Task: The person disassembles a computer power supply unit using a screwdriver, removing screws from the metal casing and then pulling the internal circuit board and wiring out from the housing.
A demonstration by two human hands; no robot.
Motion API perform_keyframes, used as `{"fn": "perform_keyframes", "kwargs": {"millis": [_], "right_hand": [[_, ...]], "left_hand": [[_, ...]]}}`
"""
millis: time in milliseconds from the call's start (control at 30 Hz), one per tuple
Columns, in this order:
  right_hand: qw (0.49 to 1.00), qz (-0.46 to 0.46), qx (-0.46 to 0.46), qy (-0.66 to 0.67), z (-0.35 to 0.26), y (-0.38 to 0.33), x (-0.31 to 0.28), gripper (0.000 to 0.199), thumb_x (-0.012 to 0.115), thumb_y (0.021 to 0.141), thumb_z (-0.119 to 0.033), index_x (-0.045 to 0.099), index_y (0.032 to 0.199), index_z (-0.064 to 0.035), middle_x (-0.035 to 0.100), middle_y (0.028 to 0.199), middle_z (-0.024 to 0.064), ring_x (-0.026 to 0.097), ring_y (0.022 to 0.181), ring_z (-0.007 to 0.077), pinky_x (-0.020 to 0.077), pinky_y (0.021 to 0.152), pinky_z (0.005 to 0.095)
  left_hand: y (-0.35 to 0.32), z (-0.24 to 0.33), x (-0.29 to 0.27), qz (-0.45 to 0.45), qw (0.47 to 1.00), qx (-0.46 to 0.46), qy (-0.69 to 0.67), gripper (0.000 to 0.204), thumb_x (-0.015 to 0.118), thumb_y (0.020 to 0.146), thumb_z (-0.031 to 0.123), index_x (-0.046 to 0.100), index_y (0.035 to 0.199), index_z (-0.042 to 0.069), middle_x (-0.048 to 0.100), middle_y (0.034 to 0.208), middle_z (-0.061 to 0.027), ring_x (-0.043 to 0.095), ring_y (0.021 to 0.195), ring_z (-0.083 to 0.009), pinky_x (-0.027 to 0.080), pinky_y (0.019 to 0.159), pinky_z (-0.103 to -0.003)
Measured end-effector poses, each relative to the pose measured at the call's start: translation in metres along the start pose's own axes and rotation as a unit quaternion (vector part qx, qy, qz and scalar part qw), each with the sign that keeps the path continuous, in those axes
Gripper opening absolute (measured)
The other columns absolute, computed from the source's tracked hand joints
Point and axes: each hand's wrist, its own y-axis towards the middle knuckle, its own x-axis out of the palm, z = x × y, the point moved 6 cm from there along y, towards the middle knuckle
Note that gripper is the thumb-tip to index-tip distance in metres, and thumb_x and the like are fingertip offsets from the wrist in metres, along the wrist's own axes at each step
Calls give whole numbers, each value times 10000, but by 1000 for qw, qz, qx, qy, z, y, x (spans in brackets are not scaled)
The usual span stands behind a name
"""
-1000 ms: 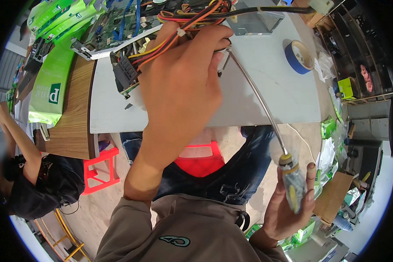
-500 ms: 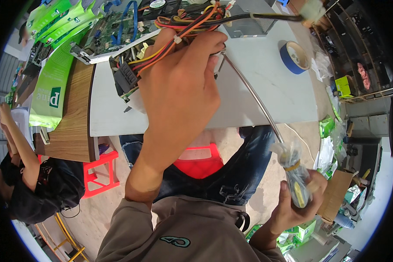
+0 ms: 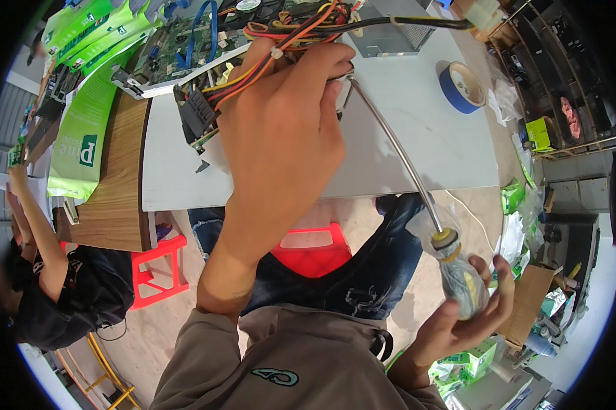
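My left hand (image 3: 280, 130) bends over a computer part (image 3: 202, 116) with a bundle of coloured cables (image 3: 301, 34) at the table's near side. Its fingers are curled round the part, and the back of the hand hides most of what they grip. A long screwdriver (image 3: 397, 147) slants from those fingertips down to my right hand (image 3: 475, 311). The screwdriver's tip is by my left thumb and index finger; what it touches is hidden. Clear plastic, tied by a band, wraps its yellowish handle (image 3: 462, 280). The right fingers sit loosely about that handle, thumb on one side.
A green circuit board (image 3: 185, 55) lies in a metal tray beyond my left hand. Blue tape (image 3: 462, 89) rests on the white table (image 3: 390, 164). Green packages (image 3: 79, 150) lie at the left. A co-worker's arm (image 3: 45, 239) is at far left, near a red stool (image 3: 159, 270).
My right fingers have loosened and spread along the screwdriver handle, whose plastic wrap has shifted. My left hand stays nearly still. The co-worker's hands have moved slightly.
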Motion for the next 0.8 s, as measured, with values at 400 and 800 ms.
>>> {"fn": "perform_keyframes", "kwargs": {"millis": [400,800], "right_hand": [[998,8,-60,10,-3,2,-2,669,857,864,-208,487,1383,-5,559,1261,141,556,1185,272,454,1072,441],[999,-9,-34,7,1,1,-4,516,812,897,-300,519,1241,-52,556,1259,189,512,1170,282,392,1044,441]], "left_hand": [[-1,0,0,1,1000,4,0,247,721,844,-20,735,1073,72,794,962,-45,700,921,-270,520,855,-350],[-5,-5,1,26,1000,-12,10,263,732,818,-15,732,1062,84,787,953,-35,697,859,-261,535,804,-353]]}}
